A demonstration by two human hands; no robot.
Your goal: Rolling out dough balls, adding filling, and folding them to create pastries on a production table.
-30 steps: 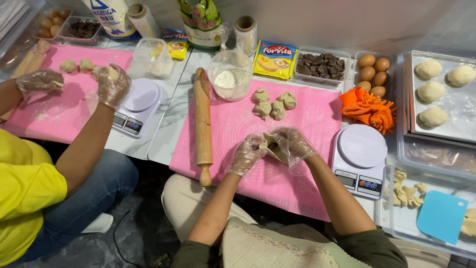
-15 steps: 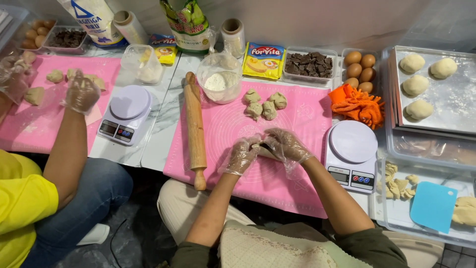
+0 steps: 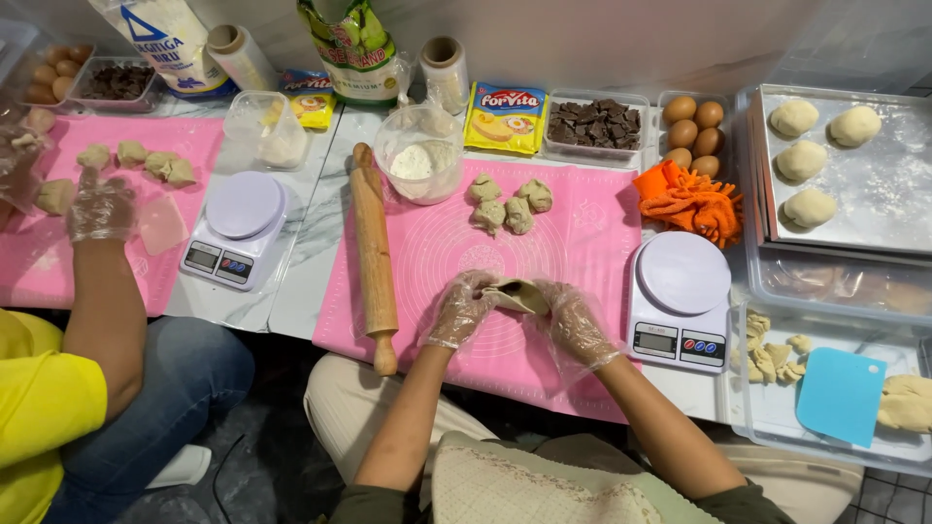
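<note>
Item: dough piece (image 3: pixel 517 294), pinched between my left hand (image 3: pixel 460 309) and right hand (image 3: pixel 573 323), both gloved and closed on it, above the pink mat (image 3: pixel 582 243). It seems to hold a dark filling, though the view is poor. Nearby: rolling pin (image 3: pixel 373 252) left, scale (image 3: pixel 682 296) right, dough lumps (image 3: pixel 509 202) beyond.

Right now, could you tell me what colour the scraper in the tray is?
The scraper is light blue, seen in the head view.

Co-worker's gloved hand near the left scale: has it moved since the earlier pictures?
Yes: the co-worker's gloved hand has shifted left, off the left scale onto the pink mat.
</note>
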